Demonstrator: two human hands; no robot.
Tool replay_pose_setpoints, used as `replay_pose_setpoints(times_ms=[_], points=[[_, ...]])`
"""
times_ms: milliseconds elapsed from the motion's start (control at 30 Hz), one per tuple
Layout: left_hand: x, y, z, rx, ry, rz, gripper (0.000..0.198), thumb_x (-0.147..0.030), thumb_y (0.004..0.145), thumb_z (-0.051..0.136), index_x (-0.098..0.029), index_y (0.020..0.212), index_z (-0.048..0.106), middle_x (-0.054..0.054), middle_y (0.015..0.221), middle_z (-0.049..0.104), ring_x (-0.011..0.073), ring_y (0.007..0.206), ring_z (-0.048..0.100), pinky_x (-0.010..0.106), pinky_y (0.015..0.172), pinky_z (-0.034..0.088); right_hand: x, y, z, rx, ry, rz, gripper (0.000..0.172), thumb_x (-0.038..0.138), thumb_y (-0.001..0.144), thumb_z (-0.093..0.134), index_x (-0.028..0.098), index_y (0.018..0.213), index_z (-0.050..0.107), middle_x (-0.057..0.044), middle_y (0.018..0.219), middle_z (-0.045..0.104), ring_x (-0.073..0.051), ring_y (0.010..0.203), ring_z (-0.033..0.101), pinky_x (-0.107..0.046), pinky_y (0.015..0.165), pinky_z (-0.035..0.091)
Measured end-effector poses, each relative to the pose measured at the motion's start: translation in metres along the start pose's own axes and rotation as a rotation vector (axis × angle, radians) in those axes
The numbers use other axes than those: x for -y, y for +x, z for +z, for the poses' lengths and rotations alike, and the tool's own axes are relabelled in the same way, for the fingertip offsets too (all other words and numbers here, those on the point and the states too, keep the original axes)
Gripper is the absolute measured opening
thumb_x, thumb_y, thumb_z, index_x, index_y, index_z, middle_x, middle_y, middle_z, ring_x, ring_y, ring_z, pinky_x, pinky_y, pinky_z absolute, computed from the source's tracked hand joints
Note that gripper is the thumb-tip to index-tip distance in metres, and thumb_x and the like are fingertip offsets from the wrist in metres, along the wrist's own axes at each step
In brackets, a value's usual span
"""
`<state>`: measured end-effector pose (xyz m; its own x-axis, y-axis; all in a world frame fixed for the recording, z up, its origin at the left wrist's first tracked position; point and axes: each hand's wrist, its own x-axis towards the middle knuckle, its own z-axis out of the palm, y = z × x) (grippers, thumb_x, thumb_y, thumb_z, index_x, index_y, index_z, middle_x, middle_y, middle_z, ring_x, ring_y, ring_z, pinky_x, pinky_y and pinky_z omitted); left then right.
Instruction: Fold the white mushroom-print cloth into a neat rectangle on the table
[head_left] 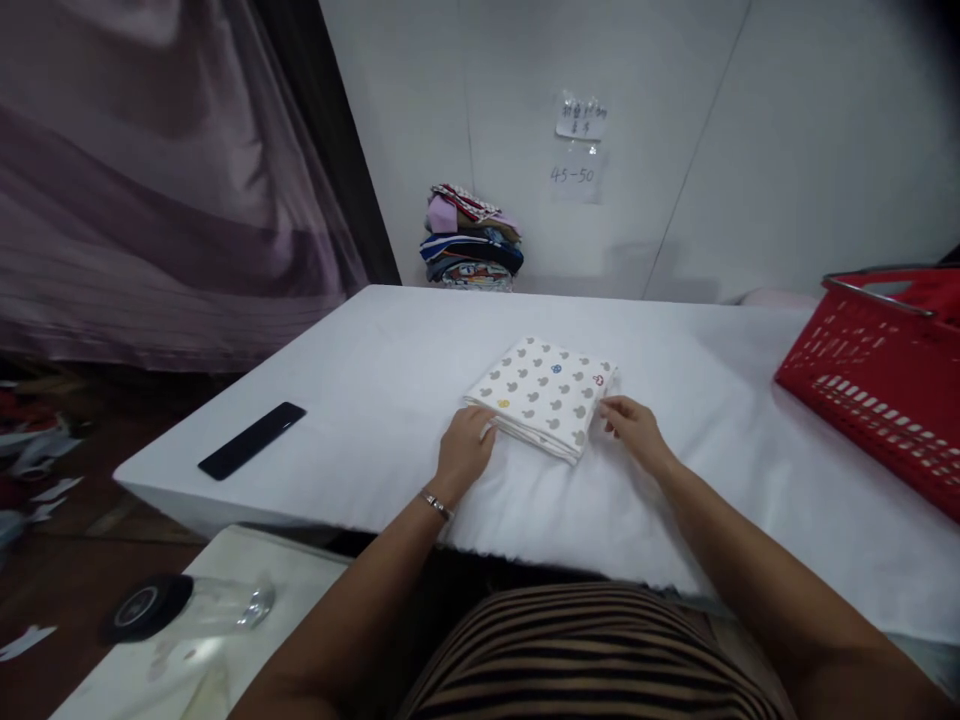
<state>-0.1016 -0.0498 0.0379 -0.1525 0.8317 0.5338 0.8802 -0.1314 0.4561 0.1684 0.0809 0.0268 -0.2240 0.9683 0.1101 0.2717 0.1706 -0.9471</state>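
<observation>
A folded white cloth (544, 392) printed with small grey mouse-head shapes lies on the white table (360, 380). My left hand (465, 447) rests at its near left corner, fingers curled against the folded edge. My right hand (631, 425) touches the near right corner, fingers bent onto the cloth's edge. A thin bracelet sits on my left wrist.
A black phone (252, 439) lies near the table's left edge. A red plastic basket (877, 390) stands at the right. A stack of folded clothes (471, 240) sits at the far side by the wall. A clear bottle with a black cap (184, 606) lies on a low surface at lower left.
</observation>
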Motion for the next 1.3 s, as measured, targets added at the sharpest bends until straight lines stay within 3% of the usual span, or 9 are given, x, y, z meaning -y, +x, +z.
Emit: replay_pose_setpoints(times_ms=[133,300,433,600,733,900,1167,1300], points=[[-0.009,0.009,0.013,0.050,0.018,0.229,0.019,-0.018,0.086,0.053,-0.020,0.101,0.063,0.006,0.106,0.064,0.0203,0.103,0.054,0.038,0.092,0.045,0.005,-0.035,0.016,0.106,0.059,0.017,0.029,0.045,0.073,0.060,0.018,0.082,0.062,0.001,0.065,0.059,-0.011,0.049,0.050,-0.024,0.047,0.041],[-0.024,0.015,0.033,0.150,0.055,0.340,0.019,-0.023,0.088,0.053,-0.023,0.104,0.064,0.005,0.111,0.062,0.0210,0.106,0.052,0.040,0.092,0.042,0.006,-0.050,0.023,0.151,0.002,-0.133,0.030,0.045,0.078,0.058,0.021,0.095,0.060,0.004,0.062,0.057,-0.011,0.050,0.049,-0.025,0.051,0.041],[-0.025,0.020,0.043,0.193,0.050,0.349,0.016,-0.022,0.088,0.053,-0.024,0.098,0.066,0.004,0.100,0.066,0.0190,0.097,0.055,0.038,0.088,0.041,0.009,-0.060,0.024,0.223,-0.246,-0.267,0.031,0.040,0.081,0.056,0.023,0.107,0.061,0.003,0.065,0.061,-0.013,0.056,0.053,-0.025,0.055,0.043],[-0.025,0.020,0.044,0.121,0.048,0.350,0.016,-0.019,0.089,0.051,-0.021,0.096,0.065,0.003,0.093,0.067,0.0179,0.091,0.055,0.036,0.084,0.042,0.009,-0.063,0.026,0.130,-0.465,-0.356,0.030,0.041,0.086,0.050,0.023,0.104,0.065,0.000,0.071,0.067,-0.016,0.063,0.060,-0.028,0.062,0.047],[-0.025,0.014,0.044,0.077,0.087,0.376,0.017,-0.017,0.089,0.050,-0.021,0.094,0.065,0.004,0.092,0.066,0.0186,0.090,0.055,0.035,0.080,0.042,0.006,-0.062,0.029,0.101,-0.526,-0.451,0.028,0.037,0.090,0.043,0.023,0.097,0.067,-0.004,0.089,0.071,-0.019,0.079,0.065,-0.028,0.069,0.048],[-0.022,0.008,0.042,0.103,0.066,0.377,0.019,-0.015,0.087,0.049,-0.022,0.095,0.065,0.004,0.095,0.066,0.0189,0.094,0.055,0.037,0.083,0.044,0.006,-0.063,0.029,0.212,-0.629,-0.465,0.029,0.036,0.092,0.040,0.025,0.091,0.067,-0.003,0.086,0.071,-0.019,0.075,0.065,-0.029,0.065,0.047],[-0.019,0.007,0.041,0.142,0.033,0.376,0.020,-0.020,0.088,0.050,-0.022,0.104,0.062,0.006,0.104,0.063,0.0200,0.100,0.054,0.039,0.087,0.044,-0.001,-0.064,0.029,0.207,-0.634,-0.474,0.029,0.036,0.089,0.046,0.028,0.112,0.062,-0.003,0.100,0.071,-0.021,0.083,0.066,-0.031,0.069,0.049],[-0.020,0.008,0.043,0.106,0.081,0.372,0.018,-0.019,0.089,0.048,-0.021,0.099,0.063,0.005,0.098,0.064,0.0192,0.095,0.055,0.036,0.084,0.043,0.001,-0.063,0.029,0.172,-0.643,-0.498,0.030,0.034,0.091,0.042,0.026,0.109,0.064,-0.005,0.101,0.071,-0.022,0.087,0.066,-0.032,0.070,0.049]])
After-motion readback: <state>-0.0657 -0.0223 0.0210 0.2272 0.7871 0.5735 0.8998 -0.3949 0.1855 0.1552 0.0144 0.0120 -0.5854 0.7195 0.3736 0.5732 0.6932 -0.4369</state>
